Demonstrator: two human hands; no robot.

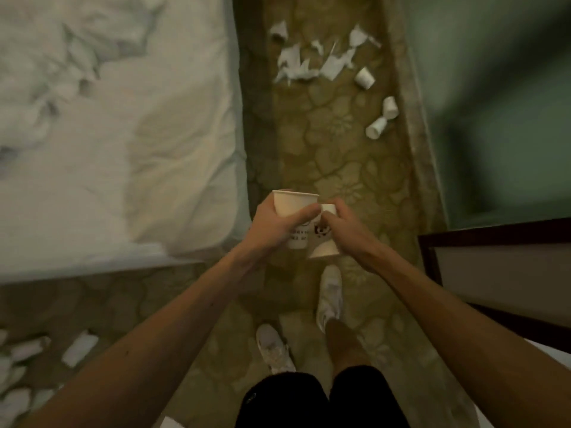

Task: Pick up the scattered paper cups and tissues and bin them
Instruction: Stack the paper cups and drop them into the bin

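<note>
My left hand point(272, 225) grips an upright white paper cup point(295, 205) with dark print. Touching it, my right hand point(343, 227) holds a second paper cup point(324, 248) turned upside down. Both hands meet above the patterned carpet. Further ahead on the carpet lie torn white tissues point(304, 61) and three loose paper cups: one point(365, 77) beside the tissues, one point(391, 107) near the carpet's right border, one point(377, 128) just below it. More white paper scraps point(78, 349) lie at the bottom left. No bin is in view.
A bed with rumpled white sheets point(108, 134) fills the left side. A green wall point(500, 103) runs along the right, with a dark-framed piece of furniture point(494, 239) at the right edge. My feet in white shoes point(330, 298) stand on the carpet strip between them.
</note>
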